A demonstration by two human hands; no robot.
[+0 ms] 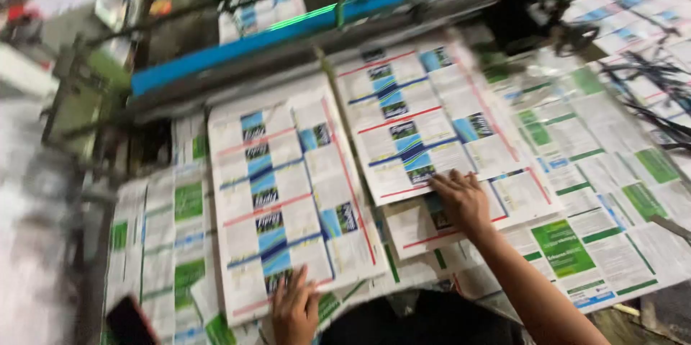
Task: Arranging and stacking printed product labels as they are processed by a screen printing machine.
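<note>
At the far left the picture is blurred, with a green machine frame (79, 100) standing beside a pale smeared surface, and a dark flat object (129, 320) lies at the near left edge on a layer of green-and-white printed sheets (176, 233). Just right of these lies a stack of blue-and-white printed sheets (288, 204), tilted slightly, its near edge under the left hand (295, 309), which rests flat on it with fingers spread and pressing down, grasping nothing. Behind the stack, a long blue bar (288, 32) runs along the machine from left up to the far right. Right of the first stack lies a second stack of blue-and-white sheets (421, 118), set farther away and touching the first along its side. The right hand (461, 197) lies on this stack's near edge, fingers extended over the paper; whether it pinches a sheet cannot be told from the blur. Under and right of it spread more green-and-white sheets (597, 172) beneath a glossy clear film, and dark cables (658, 93) trail across the far right.
</note>
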